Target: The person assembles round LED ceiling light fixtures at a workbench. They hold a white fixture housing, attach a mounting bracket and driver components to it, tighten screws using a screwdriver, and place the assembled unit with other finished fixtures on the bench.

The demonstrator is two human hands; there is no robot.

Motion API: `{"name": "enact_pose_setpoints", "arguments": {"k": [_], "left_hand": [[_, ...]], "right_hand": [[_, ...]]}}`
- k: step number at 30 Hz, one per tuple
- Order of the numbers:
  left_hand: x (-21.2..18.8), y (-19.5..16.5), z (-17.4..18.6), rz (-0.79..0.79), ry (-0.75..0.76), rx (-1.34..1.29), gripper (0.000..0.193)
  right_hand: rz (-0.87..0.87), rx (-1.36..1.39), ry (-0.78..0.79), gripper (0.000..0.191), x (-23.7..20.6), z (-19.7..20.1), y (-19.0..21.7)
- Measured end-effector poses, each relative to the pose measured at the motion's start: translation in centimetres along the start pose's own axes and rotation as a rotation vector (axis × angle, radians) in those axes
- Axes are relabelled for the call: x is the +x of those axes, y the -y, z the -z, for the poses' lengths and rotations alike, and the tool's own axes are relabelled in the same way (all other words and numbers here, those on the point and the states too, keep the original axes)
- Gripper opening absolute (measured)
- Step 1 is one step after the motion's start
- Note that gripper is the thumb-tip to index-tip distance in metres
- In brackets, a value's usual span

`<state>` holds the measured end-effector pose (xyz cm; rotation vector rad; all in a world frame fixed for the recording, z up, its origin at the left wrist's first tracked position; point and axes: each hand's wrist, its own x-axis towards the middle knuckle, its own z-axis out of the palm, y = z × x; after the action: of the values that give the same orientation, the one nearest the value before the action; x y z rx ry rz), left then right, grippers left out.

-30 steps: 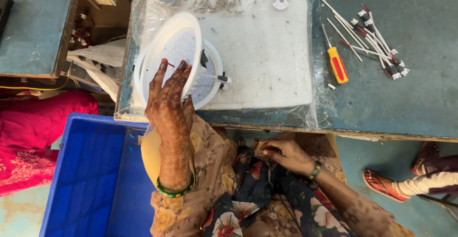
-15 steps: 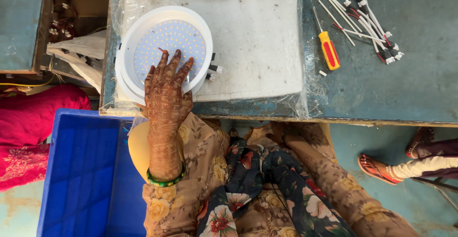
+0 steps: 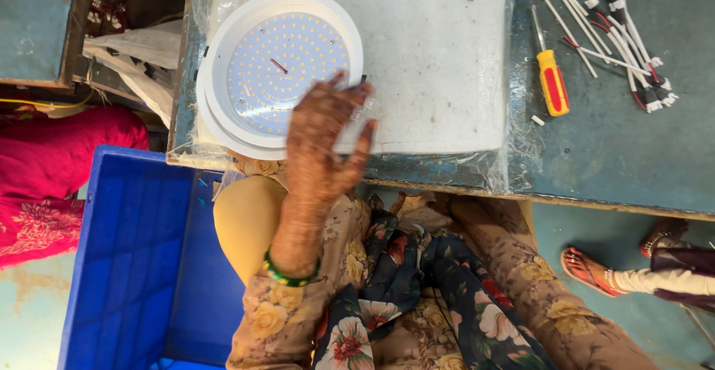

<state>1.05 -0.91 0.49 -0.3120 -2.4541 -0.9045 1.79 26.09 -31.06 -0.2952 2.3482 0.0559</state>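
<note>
A round white LED lamp panel [image 3: 279,72] lies flat, face up, on the near left corner of a plastic-covered white pad [image 3: 439,65]. It rests on a second white ring of the same size. My left hand [image 3: 324,143], with a green bangle at the wrist, hovers with fingers spread just right of the lamp's near rim, over the table edge. It is blurred and holds nothing. My right hand is out of sight; only my flower-patterned sleeve and lap show below.
A screwdriver with a yellow and red handle [image 3: 552,80] and a bunch of white cables with connectors [image 3: 629,39] lie on the blue-grey table to the right. A blue crate [image 3: 134,266] stands on the floor at left. Another person's sandalled foot [image 3: 596,266] is at right.
The lamp panel, tilted up a second ago, now lies flat. My left hand has come off it and moved right. My right hand has left the view.
</note>
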Motion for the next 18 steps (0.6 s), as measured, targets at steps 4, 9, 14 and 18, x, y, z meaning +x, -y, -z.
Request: {"name": "enact_pose_setpoints", "arguments": {"k": [4, 9, 14, 18], "left_hand": [[-0.6, -1.1, -3.8, -0.161, 0.149, -0.037, 0.029], [-0.9, -0.8, -7.3, -0.087, 0.25, -0.066, 0.037], [-1.6, 0.0, -8.7, -0.072, 0.252, -0.076, 0.038], [-1.7, 0.6, -9.3, -0.082, 0.221, -0.121, 0.037]], "right_hand": [[-0.008, -0.018, -0.006, 0.078, 0.6, -0.1, 0.4], [0.008, -0.02, -0.002, 0.078, 0.6, 0.0, 0.5], [0.071, -0.007, 0.012, 0.079, 0.1, 0.3, 0.5], [0.15, 0.01, 0.0, 0.079, -0.4, 0.9, 0.3]]}}
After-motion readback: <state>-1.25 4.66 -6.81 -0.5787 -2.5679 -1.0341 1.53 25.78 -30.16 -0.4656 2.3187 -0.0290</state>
